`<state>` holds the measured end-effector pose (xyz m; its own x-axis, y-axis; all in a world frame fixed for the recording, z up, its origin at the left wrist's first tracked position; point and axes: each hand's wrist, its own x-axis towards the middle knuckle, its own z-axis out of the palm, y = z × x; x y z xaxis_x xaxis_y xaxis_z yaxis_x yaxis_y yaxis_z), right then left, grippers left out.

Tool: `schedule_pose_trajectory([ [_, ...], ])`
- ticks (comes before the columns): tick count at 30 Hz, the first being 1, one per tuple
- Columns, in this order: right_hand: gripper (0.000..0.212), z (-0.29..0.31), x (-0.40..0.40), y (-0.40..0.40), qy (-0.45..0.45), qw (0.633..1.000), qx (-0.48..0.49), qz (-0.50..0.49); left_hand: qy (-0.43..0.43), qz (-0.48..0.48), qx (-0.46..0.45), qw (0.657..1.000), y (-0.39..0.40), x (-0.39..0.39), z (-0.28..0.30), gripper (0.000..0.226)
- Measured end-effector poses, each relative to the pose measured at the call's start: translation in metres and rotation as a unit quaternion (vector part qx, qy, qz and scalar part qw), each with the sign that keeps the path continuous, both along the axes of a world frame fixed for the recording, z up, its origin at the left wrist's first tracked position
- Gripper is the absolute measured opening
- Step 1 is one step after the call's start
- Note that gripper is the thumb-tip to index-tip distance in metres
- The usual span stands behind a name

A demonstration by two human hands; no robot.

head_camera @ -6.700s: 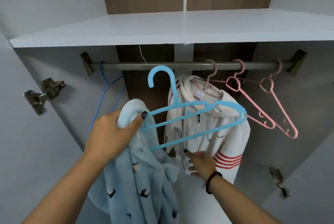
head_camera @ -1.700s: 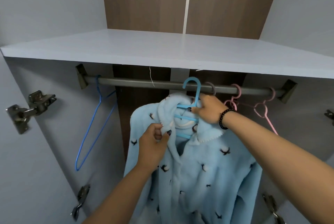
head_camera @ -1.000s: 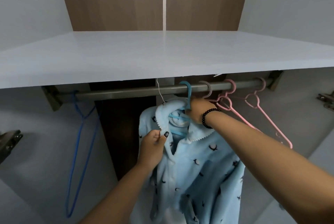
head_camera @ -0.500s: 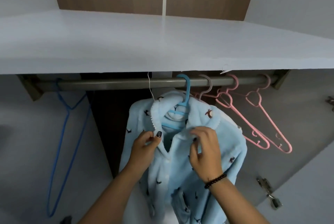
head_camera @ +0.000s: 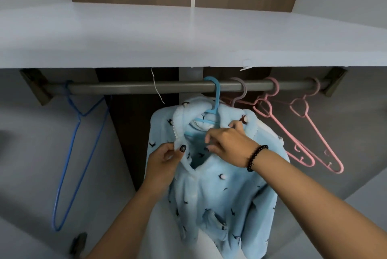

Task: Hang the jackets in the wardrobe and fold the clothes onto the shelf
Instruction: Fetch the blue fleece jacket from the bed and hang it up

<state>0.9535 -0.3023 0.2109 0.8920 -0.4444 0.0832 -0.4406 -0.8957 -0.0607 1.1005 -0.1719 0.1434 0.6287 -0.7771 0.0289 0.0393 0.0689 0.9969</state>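
Fluffy light-blue fleece jacket (head_camera: 211, 191) (bird-print) hangs on the light-blue plastic hanger (head_camera: 211, 110); left hand (head_camera: 165, 159) and right hand (head_camera: 229, 145) pinch its collar. Pink plastic hangers (head_camera: 301, 133) hang alongside.

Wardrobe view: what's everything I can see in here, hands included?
fleece jacket: one, light blue with small dark birds, on the blue plastic hanger
blue plastic hanger: one, hooked on the rail
rail: one, grey, under the shelf
shelf: one, white, top
wire hanger: one, blue, left, bare
pink hangers: two, right, bare
left hand: pinches the collar's left edge
right hand: beaded bracelet, at the collar's right side
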Motion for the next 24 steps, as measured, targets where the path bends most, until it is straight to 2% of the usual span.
schedule_pose_trajectory([
  [2, 0.043, 0.011, -0.002, 0.0, 0.144, 0.986, -0.088, 0.004, -0.005, 0.008, -0.011, 1.0, -0.001, -0.002, 0.003, 0.003],
  [3, 0.045, 0.015, -0.002, 0.0, 0.198, 0.969, -0.144, 0.011, -0.008, 0.01, -0.017, 1.0, -0.001, -0.004, 0.004, 0.004],
  [5, 0.023, 0.018, -0.004, -0.002, 0.235, 0.947, -0.218, 0.032, -0.009, 0.013, -0.023, 1.0, -0.002, -0.008, 0.007, 0.006],
  [6, 0.019, 0.02, -0.005, -0.004, 0.22, 0.949, -0.221, 0.039, -0.006, 0.01, -0.025, 1.0, -0.002, -0.009, 0.008, 0.006],
  [9, 0.008, 0.03, -0.009, -0.009, 0.127, 0.984, -0.113, 0.053, 0.01, 0.012, -0.03, 0.999, -0.002, -0.009, 0.009, 0.002],
  [12, 0.02, 0.039, -0.008, -0.005, 0.054, 0.998, 0.027, 0.031, 0.032, 0.016, -0.04, 0.999, 0.0, -0.006, 0.015, 0.007],
  [15, 0.008, 0.049, -0.007, -0.002, 0.025, 0.985, 0.165, 0.038, 0.029, 0.01, -0.05, 0.998, 0.001, -0.004, 0.023, 0.011],
  [18, 0.019, 0.07, -0.008, -0.001, 0.041, 0.944, 0.324, 0.04, 0.015, 0.01, -0.051, 0.999, 0.001, -0.001, 0.028, 0.014],
  [24, 0.011, 0.082, -0.008, 0.0, 0.04, 0.935, 0.349, 0.052, -0.004, 0.018, -0.043, 0.999, 0.004, 0.004, 0.027, 0.012],
])
